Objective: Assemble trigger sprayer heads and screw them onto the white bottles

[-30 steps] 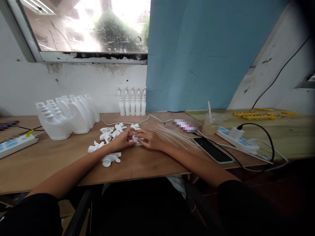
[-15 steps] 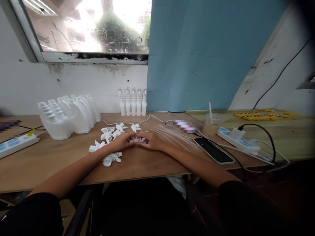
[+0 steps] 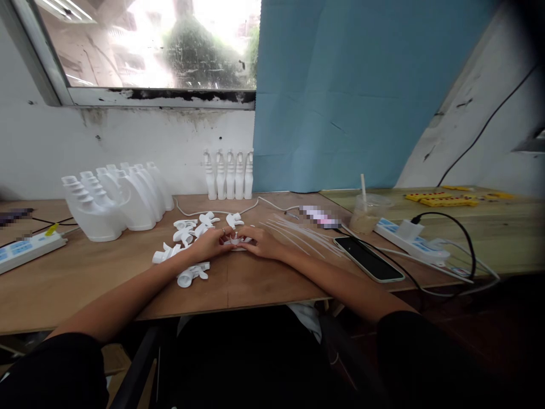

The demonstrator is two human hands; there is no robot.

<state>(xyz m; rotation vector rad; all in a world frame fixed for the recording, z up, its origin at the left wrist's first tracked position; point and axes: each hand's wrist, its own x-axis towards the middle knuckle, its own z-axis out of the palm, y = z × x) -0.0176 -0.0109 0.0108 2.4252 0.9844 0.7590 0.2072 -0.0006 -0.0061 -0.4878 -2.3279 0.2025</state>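
Observation:
Both my hands meet over the table, fingertips closed around a small white plastic piece (image 3: pixel 235 242). My left hand (image 3: pixel 213 243), with a ring on one finger, grips it from the left. From the right, my right hand (image 3: pixel 264 243) pinches the same piece. Fingers cover much of it, so I cannot make out its exact shape. Several white trigger spray heads (image 3: pixel 184 234) lie loose beside and behind my left hand, and one more spray head (image 3: pixel 234 220) rests just beyond my fingers. Thin white tubes (image 3: pixel 293 234) are spread out to the right of my right hand.
Large white bottles (image 3: pixel 100 218) stand at the left, and several slim white spray bottles (image 3: pixel 230 179) line the wall. To the right are a phone (image 3: pixel 368 259), a plastic cup with a straw (image 3: pixel 365 220) and a power strip (image 3: pixel 411 244) with cables. Another power strip (image 3: pixel 32 251) lies far left.
My hands stay in the same place, with the fingers shifting slightly around the white piece. The whole view has moved a little; nothing else visibly changes.

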